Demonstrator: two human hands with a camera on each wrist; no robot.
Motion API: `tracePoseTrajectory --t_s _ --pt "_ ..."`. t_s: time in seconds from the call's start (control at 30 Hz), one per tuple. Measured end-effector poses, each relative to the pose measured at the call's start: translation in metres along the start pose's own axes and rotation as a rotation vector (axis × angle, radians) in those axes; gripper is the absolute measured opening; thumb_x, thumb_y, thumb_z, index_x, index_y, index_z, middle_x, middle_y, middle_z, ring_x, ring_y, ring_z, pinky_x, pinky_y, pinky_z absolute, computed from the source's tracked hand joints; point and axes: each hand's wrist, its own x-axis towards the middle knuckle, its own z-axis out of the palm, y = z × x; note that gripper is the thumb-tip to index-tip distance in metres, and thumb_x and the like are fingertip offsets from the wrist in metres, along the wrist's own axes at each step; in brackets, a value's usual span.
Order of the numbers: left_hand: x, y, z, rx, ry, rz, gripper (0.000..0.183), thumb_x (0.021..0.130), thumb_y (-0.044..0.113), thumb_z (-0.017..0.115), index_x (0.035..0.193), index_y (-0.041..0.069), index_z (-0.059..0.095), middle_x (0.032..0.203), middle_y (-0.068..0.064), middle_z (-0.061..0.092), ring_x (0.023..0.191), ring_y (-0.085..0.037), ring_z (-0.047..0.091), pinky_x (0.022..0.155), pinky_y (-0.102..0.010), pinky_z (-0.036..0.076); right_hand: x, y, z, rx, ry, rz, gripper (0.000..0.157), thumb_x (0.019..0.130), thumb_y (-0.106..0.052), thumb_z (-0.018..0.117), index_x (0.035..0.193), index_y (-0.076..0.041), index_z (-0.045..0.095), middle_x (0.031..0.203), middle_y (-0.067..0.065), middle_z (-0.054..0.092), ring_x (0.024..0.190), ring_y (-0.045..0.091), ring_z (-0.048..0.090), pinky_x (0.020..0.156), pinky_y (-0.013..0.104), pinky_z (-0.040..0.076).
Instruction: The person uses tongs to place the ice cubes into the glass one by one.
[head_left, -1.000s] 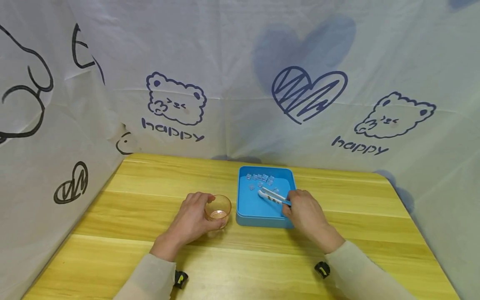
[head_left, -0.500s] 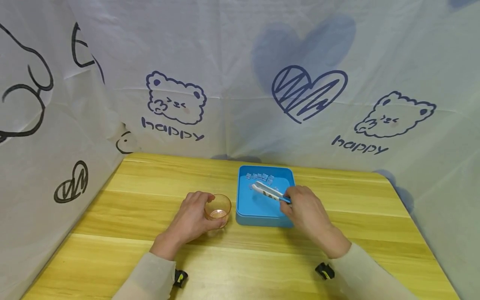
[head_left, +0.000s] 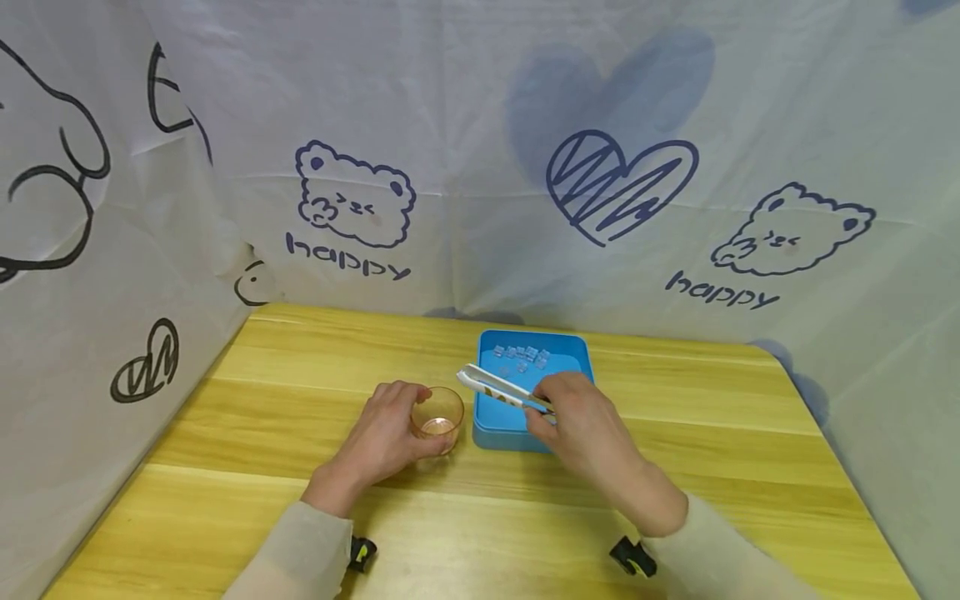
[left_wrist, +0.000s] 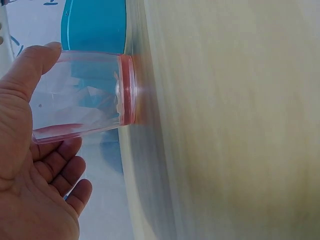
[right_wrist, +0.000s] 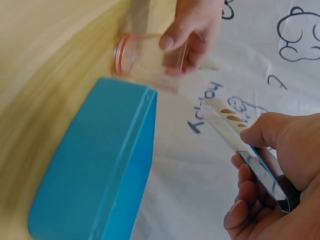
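Here, the left hand (head_left: 382,429) is half open around a clear, amber-tinted cup (head_left: 442,408), its thumb on the near side and a finger on the far side, spread just to the cup's width, while the other fingers curl loosely, as the left wrist view shows. The cup stands upright on the wooden table (head_left: 450,533), just left of a blue box (head_left: 510,438) and apart from it; whether anything lies inside the cup is hard to tell. The right hand (head_left: 588,425) is closed round the handle of a pair of tongs (head_left: 495,393), thumb on one side and bent fingers on the other. The tongs are white toward the tips, with brown drop-shaped marks, and blue and metallic nearer the grip. They slant across the open box, their tips out past its left wall and near the cup's rim; the two arms lie close together there, and whether they pinch something cannot be made out. Inside the box, small clear cubes (head_left: 531,353) sit mostly in an uneven row near the far wall, with a couple of others a little closer. A black strapped device (head_left: 633,557) shows beside the right sleeve (head_left: 720,546). Behind the table hangs a white cloth (head_left: 480,208) printed with bears, hearts and the word "happy".
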Motion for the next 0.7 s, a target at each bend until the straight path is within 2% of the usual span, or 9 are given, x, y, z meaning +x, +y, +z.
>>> tracePoseTrajectory --t_s 0.23,0.33,0.47,0.6,0.7 --pt "0.001 0.001 -0.001 0.001 0.001 0.003 0.078 0.077 0.046 0.093 0.133 0.002 0.063 0.131 -0.011 0.066 0.126 -0.029 0.053 0.111 -0.048 0.046 -0.003 -0.006 0.017 0.028 0.031 -0.089 0.016 0.088 -0.011 0.083 0.091 -0.006 0.069 0.081 0.001 0.063 0.077 0.018 0.053 0.068 0.032 0.049" --pt "0.001 0.000 -0.001 0.006 0.005 0.012 0.077 0.077 0.046 0.093 0.132 0.001 0.064 0.130 -0.011 0.066 0.125 -0.029 0.053 0.110 -0.048 0.046 -0.004 -0.006 0.024 0.036 0.039 -0.105 0.016 0.088 -0.012 0.083 0.091 -0.006 0.069 0.081 0.001 0.063 0.077 0.018 0.055 0.082 0.040 0.058" --pt "0.001 -0.001 -0.001 0.009 0.008 0.022 0.077 0.077 0.046 0.093 0.131 0.001 0.064 0.128 -0.011 0.067 0.123 -0.029 0.054 0.108 -0.047 0.047 -0.006 -0.005 0.033 0.055 0.045 -0.111 0.016 0.088 -0.011 0.083 0.091 -0.006 0.068 0.083 0.002 0.065 0.078 0.019 0.057 0.097 0.052 0.057" --pt "0.000 -0.001 -0.001 0.007 0.010 0.030 0.077 0.077 0.046 0.093 0.131 0.001 0.064 0.127 -0.011 0.067 0.122 -0.029 0.054 0.107 -0.047 0.047 -0.008 -0.005 0.040 0.063 0.044 -0.112 0.015 0.088 -0.012 0.082 0.090 -0.007 0.068 0.083 0.002 0.066 0.078 0.017 0.056 0.083 0.043 0.058" --pt "0.000 -0.001 -0.001 0.000 0.010 0.031 0.076 0.077 0.046 0.093 0.131 0.001 0.064 0.127 -0.010 0.067 0.123 -0.029 0.054 0.107 -0.047 0.048 -0.009 -0.005 0.044 0.057 0.035 -0.108 0.015 0.088 -0.013 0.082 0.090 -0.007 0.068 0.083 0.000 0.065 0.077 0.016 0.055 0.072 0.035 0.053"
